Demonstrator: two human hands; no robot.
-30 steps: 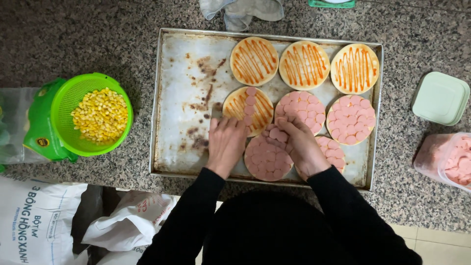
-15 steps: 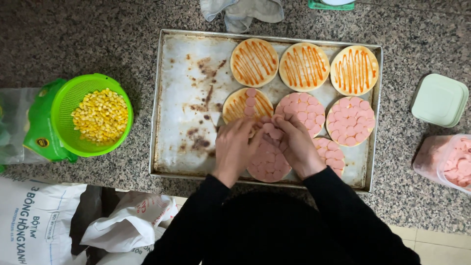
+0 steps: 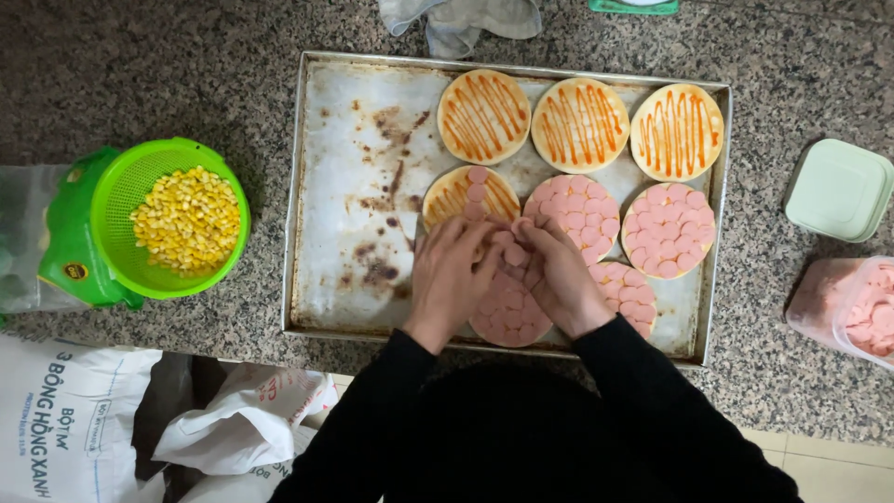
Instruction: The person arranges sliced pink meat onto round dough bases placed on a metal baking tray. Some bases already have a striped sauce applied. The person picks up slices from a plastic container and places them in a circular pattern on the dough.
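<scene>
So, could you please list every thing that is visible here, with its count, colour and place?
Baking tray: one, worn metal, middle of the counter.
Sauce-striped bases: three full, back row; a fourth with few slices.
Sausage-covered bases: four, pink, right and front of tray.
Strainer of corn: one, green, left of tray.
Lidded box: one, pale green, right.
Tub of sausage slices: one, clear, right edge.
Cloth: one, grey, behind tray.
Bags: white, below counter.
Left hand, right hand: together over the front bases, at pink slices.
</scene>
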